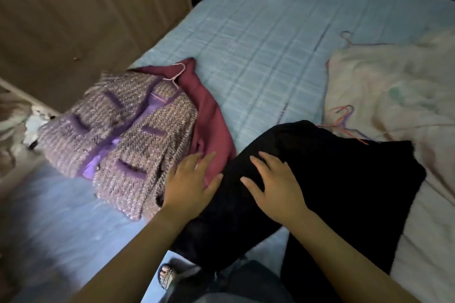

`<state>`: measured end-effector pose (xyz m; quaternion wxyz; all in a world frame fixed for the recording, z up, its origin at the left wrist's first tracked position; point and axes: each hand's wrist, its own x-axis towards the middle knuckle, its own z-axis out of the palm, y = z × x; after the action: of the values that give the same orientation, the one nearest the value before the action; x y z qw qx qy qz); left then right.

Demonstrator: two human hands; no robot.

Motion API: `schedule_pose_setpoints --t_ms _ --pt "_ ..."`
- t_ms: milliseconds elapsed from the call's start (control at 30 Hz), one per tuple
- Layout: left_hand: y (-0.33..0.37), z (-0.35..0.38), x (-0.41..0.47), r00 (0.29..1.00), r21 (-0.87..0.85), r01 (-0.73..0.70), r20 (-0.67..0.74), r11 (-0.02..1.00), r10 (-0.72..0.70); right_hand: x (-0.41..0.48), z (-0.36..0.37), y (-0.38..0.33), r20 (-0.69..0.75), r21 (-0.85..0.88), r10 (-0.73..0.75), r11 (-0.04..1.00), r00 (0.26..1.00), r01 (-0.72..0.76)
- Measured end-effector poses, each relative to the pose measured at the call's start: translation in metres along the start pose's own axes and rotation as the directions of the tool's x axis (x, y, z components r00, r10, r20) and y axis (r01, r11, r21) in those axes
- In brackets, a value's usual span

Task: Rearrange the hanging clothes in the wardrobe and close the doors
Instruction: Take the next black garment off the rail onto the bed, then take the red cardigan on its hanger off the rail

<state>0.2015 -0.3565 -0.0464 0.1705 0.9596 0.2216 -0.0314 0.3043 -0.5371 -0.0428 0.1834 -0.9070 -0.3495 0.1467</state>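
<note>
A purple tweed jacket (118, 140) on a pink wire hanger (177, 74) lies on the bed, on top of a maroon garment (209, 125). A black garment (332, 174) lies to its right and hangs over the bed's near edge. My left hand (190, 184) rests flat with straight fingers where the tweed jacket, the maroon cloth and the black garment meet. With spread fingers my right hand (273, 184) lies flat on the black garment. A pale cream garment (394, 96) with coloured wire hangers (344, 120) lies at the right.
The bed (270, 44) has a light blue quilted cover. A brown wooden wardrobe door (73, 15) stands at the upper left beside the bed. Crumpled cloth (14, 130) lies at the far left. My foot in a sandal (167, 275) shows below the bed's edge.
</note>
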Motion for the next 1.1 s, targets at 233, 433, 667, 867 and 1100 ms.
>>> schedule_pose_setpoints --t_ms 233,433,667,867,1100 --pt "-0.158 -0.064 -0.095 0.963 -0.045 0.238 -0.115 0.970 -0.242 0.034 0.052 -0.172 0.062 0.014 -0.300 0.954 0.952 0.300" --pt "-0.310 -0.129 -0.197 0.869 -0.056 0.428 -0.250 0.902 -0.428 0.035 0.124 -0.360 0.100 0.108 -0.509 0.860 0.855 0.499" --pt "-0.444 -0.193 -0.263 0.729 -0.059 0.623 -0.317 0.780 -0.606 0.076 0.191 -0.535 0.107 0.158 -0.664 0.746 0.740 0.647" --pt "-0.557 -0.236 -0.249 0.641 -0.111 0.683 -0.383 0.722 -0.665 0.147 0.219 -0.646 0.093 0.179 -0.714 0.697 0.694 0.694" --pt "-0.704 -0.340 -0.189 0.539 -0.111 0.732 -0.509 0.673 -0.671 0.286 0.247 -0.809 0.002 0.198 -0.826 0.553 0.563 0.809"
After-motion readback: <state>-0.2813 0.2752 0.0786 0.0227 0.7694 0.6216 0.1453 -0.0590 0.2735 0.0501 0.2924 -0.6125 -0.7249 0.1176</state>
